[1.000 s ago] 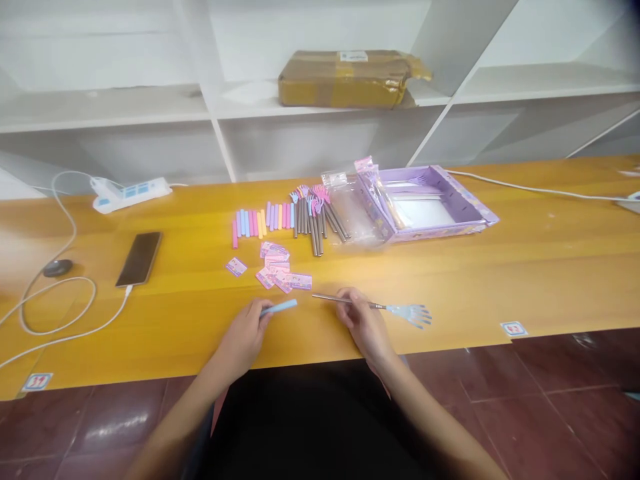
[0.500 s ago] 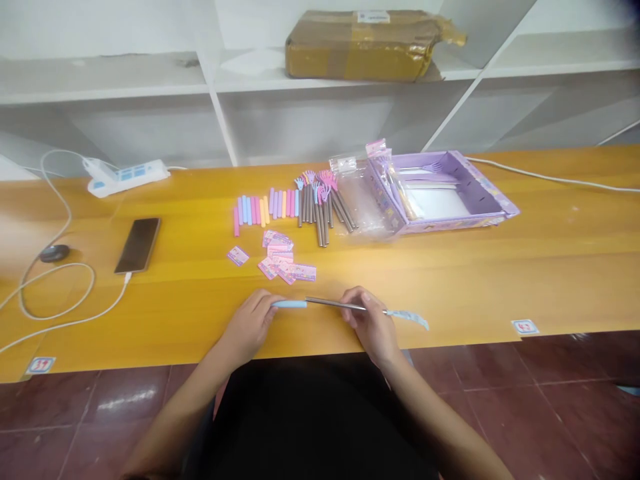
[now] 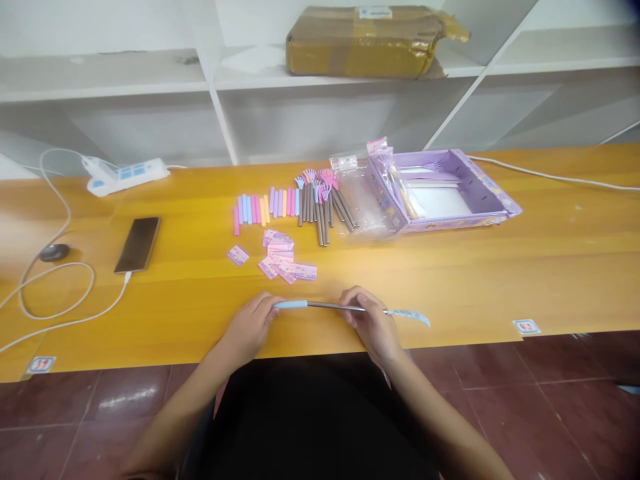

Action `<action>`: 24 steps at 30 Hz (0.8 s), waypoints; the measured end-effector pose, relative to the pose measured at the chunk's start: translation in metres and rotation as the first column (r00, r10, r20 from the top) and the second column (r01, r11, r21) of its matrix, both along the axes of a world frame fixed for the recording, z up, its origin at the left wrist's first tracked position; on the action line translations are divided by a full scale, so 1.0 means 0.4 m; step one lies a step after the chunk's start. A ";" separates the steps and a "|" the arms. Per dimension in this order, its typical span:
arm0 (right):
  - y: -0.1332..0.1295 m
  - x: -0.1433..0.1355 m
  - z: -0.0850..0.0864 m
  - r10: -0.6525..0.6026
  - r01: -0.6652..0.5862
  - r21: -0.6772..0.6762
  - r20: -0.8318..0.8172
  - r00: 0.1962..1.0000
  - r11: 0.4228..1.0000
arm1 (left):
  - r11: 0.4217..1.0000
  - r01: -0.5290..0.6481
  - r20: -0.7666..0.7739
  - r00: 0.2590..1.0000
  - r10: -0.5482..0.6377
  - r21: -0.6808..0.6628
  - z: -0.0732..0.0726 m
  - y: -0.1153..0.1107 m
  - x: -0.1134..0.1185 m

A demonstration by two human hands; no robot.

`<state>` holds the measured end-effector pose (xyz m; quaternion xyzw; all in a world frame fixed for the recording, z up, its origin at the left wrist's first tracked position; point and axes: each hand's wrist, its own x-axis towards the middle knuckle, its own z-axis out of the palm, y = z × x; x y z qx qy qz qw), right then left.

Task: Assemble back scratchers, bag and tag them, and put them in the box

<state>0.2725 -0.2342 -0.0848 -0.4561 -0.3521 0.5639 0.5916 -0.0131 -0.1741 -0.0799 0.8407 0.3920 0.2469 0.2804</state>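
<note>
Low over the front of the table, my left hand (image 3: 253, 325) pinches a light blue handle sleeve (image 3: 293, 305). My right hand (image 3: 371, 323) grips the metal rod of a back scratcher (image 3: 324, 305), whose blue claw end (image 3: 409, 315) points right. The rod's left end meets the sleeve's open end, nearly in one line; how deep it sits inside is hidden. Beyond my hands lie several pink printed cards (image 3: 287, 260), a row of coloured handle sleeves (image 3: 254, 210) and a pile of metal rods with hand-shaped ends (image 3: 320, 207).
A purple display box (image 3: 493, 180) stands at the back right, with clear plastic bags (image 3: 363, 200) against its left side. On the left are a phone (image 3: 139, 245) on a cable, a black round object (image 3: 55, 253) and a power strip (image 3: 129, 177). A taped carton (image 3: 365, 43) sits on the shelf.
The rod's left end has dropped slightly and now lines up with the blue sleeve, touching it. Both hands stay in nearly the same place.
</note>
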 end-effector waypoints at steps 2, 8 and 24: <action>-0.002 -0.001 0.004 0.021 -0.021 0.012 -0.025 0.999 1.000 | 1.000 0.027 0.011 1.000 -0.027 -0.001 -0.003 0.000 -0.005; -0.012 0.001 0.016 0.073 -0.069 0.043 -0.094 0.993 0.997 | 0.989 0.137 0.041 0.989 -0.139 0.047 -0.008 0.000 -0.024; 0.027 0.075 0.024 -0.307 0.316 -0.005 -0.249 0.918 0.949 | 0.944 -0.103 0.204 0.978 0.039 0.313 0.023 0.001 -0.003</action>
